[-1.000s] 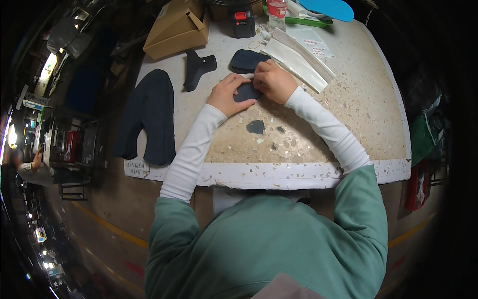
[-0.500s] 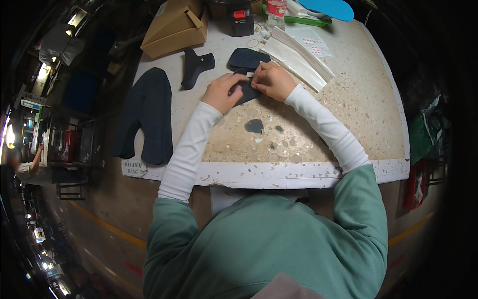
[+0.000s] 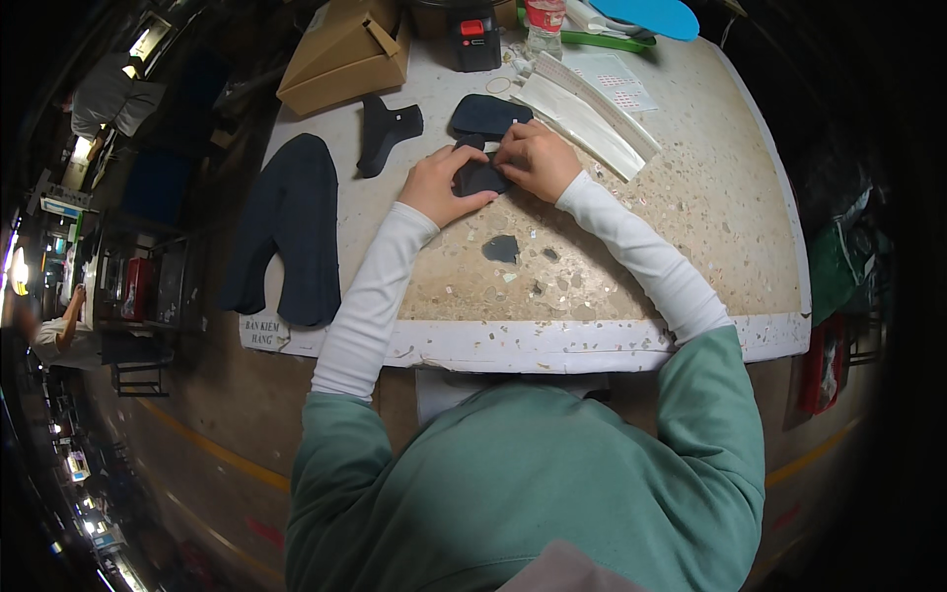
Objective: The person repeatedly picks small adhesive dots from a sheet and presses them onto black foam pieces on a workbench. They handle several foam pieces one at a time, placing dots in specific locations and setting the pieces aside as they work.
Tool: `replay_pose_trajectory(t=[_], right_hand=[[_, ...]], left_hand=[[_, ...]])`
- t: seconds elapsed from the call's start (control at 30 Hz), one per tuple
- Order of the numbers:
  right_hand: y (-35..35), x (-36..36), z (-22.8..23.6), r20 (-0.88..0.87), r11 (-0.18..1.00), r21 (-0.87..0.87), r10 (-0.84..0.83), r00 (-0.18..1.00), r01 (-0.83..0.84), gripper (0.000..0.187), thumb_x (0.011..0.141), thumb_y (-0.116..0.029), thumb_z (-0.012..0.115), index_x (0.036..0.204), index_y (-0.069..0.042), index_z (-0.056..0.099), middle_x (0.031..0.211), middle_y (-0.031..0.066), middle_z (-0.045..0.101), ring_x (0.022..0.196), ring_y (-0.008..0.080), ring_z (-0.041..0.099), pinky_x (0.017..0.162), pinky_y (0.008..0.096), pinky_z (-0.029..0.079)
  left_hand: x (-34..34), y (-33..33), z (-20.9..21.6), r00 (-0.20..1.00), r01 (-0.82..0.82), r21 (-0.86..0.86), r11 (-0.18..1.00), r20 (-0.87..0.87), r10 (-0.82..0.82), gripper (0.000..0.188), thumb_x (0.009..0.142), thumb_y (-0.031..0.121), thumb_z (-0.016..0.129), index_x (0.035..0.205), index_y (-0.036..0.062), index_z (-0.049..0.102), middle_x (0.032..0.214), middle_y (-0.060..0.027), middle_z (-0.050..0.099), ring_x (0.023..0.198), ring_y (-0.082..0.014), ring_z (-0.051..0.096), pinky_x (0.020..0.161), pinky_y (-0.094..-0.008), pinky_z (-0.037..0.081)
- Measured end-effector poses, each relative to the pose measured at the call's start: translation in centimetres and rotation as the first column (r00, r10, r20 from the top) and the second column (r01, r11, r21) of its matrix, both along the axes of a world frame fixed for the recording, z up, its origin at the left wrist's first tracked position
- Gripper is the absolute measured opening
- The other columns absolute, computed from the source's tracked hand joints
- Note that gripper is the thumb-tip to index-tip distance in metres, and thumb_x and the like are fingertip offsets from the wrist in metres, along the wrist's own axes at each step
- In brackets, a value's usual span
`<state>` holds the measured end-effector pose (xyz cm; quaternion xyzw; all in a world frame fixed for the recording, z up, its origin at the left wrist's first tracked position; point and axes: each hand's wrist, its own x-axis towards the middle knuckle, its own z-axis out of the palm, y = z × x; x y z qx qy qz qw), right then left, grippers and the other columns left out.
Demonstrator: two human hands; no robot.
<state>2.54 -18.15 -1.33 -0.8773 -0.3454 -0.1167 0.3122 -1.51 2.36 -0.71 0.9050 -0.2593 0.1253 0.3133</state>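
A small dark navy padded piece (image 3: 479,182) lies on the table between my hands. My left hand (image 3: 439,185) curves round its left side, thumb along the near edge and fingers on the far part. At its right side my right hand (image 3: 543,163) has its fingertips pinched together against the piece; whatever is between them is too small to make out. Just beyond lies a rounded navy pad (image 3: 490,115) with a small white mark near its right end. Left of it is a Y-shaped dark piece (image 3: 387,133), and nearer me a large forked navy piece (image 3: 289,227).
At the back stand a cardboard box (image 3: 345,61), a black-and-red device (image 3: 477,44) and a plastic bottle (image 3: 545,28). White strips (image 3: 587,123) lie at the right. A dark grey scrap (image 3: 501,249) and many small bits are scattered near the table's front edge (image 3: 552,345).
My left thumb has stretched out to the right along the near edge of the dark piece. My right hand stays pinched at its right side, shifted only slightly.
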Motion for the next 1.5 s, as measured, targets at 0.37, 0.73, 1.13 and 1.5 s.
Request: replay_pose_trajectory(t=[0.37, 0.73, 1.13, 1.5], right_hand=[[-0.4, 0.4, 0.1, -0.147, 0.986, 0.141, 0.11, 0.983, -0.089, 0.028, 0.073, -0.01, 0.068, 0.099, -0.013, 0.058, 0.084, 0.0089, 0.061, 0.079, 0.0275, 0.061, 0.07, 0.0387, 0.051], [-0.6, 0.6, 0.5, -0.023, 0.991, 0.052, -0.122, 0.992, 0.124, 0.015, 0.075, -0.015, 0.067, 0.089, -0.013, 0.063, 0.083, 0.0057, 0.063, 0.085, 0.0266, 0.059, 0.074, 0.0376, 0.049], [-0.3, 0.3, -0.1, -0.133, 0.992, -0.093, -0.093, 0.987, 0.081, 0.012, 0.075, -0.019, 0.069, 0.081, -0.01, 0.068, 0.085, 0.006, 0.064, 0.088, 0.0258, 0.056, 0.081, 0.035, 0.045], [-1.0, 1.3, 0.5, -0.141, 0.998, 0.026, 0.065, 0.988, -0.062, 0.007, 0.075, -0.014, 0.068, 0.079, -0.008, 0.069, 0.084, 0.0095, 0.064, 0.09, 0.0281, 0.056, 0.081, 0.0349, 0.047]], left_hand=[[0.4, 0.0, -0.5, 0.999, -0.003, 0.006, 1.0, 0.039, 0.003, 0.049, 0.068, 0.032, 0.078, 0.111, 0.017, 0.06, 0.091, -0.0131, 0.062, 0.085, -0.0347, 0.063, 0.075, -0.0403, 0.052], [0.0, 0.1, -0.2, 0.998, -0.022, 0.0, 1.0, -0.055, 0.022, 0.043, 0.071, 0.037, 0.077, 0.106, 0.0179, 0.061, 0.093, -0.0124, 0.06, 0.085, -0.0323, 0.062, 0.074, -0.0396, 0.051], [-0.3, -0.3, -0.2, 0.999, -0.022, 0.079, 0.997, 0.026, 0.02, 0.045, 0.07, 0.039, 0.078, 0.105, 0.0168, 0.061, 0.097, -0.012, 0.059, 0.087, -0.0326, 0.062, 0.075, -0.0399, 0.051], [-0.1, -0.2, 0.0, 0.996, -0.084, -0.018, 0.996, -0.007, 0.084, 0.031, 0.079, 0.016, 0.063, 0.11, 0.0152, 0.062, 0.097, -0.0141, 0.064, 0.085, -0.0318, 0.065, 0.074, -0.0374, 0.053]])
